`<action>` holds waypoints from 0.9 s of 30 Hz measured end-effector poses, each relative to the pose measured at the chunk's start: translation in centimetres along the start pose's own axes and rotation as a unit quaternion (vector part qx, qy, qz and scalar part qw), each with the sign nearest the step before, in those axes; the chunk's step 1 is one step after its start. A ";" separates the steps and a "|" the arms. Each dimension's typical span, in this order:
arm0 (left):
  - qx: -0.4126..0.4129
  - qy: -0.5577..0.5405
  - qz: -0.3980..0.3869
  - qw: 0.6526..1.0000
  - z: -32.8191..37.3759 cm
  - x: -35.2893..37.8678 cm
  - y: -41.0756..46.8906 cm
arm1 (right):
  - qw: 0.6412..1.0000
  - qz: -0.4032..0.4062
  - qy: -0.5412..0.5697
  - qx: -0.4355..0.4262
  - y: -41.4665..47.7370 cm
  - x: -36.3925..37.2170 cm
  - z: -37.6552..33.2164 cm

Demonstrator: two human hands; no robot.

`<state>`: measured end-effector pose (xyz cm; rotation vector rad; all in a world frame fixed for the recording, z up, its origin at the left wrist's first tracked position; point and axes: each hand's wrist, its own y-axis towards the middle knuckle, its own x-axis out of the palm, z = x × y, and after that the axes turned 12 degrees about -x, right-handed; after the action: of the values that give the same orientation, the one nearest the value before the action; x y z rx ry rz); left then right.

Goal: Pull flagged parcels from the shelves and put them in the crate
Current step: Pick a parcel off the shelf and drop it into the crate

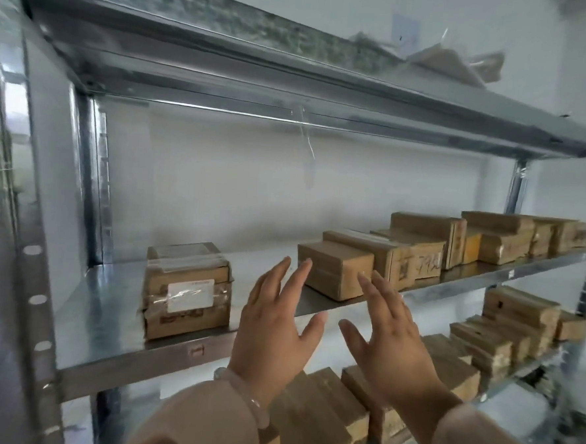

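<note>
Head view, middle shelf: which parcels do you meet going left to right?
Taped parcel with a white label → plain brown box → box with handwriting on its front → stacked boxes at the far right.

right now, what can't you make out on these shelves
Head view only:
- Crate: nowhere in frame.
- Taped parcel: its white label is motion-blurred, unreadable.
- Marked parcel: handwriting too blurred to read.
- Lower-shelf parcels: partly hidden behind the left hand, right hand and sleeves.
- Top-shelf packet: smeared by blur.
- Which parcels are flagged: cannot tell.
</note>
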<state>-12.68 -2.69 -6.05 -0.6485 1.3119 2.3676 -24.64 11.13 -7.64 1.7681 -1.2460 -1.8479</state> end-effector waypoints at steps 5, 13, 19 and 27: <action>-0.033 -0.071 -0.062 0.995 0.4 4.1 4.7 | 0.996 0.020 0.074 0.050 4.3 1.6 3.0; -0.065 -0.050 -0.132 0.988 1.3 8.0 9.3 | 0.979 0.039 0.180 0.084 7.7 2.6 6.8; -0.056 0.009 -0.037 0.998 0.6 8.0 8.4 | 0.953 0.027 0.289 0.090 8.5 3.2 7.1; -0.268 -0.132 -0.041 0.954 2.0 6.2 9.1 | 0.905 0.053 0.418 -0.066 9.5 3.2 7.1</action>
<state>-22.89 -5.06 -2.23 -0.4875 0.5166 2.6366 -35.04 6.01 -3.68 2.0142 -0.8143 -0.8771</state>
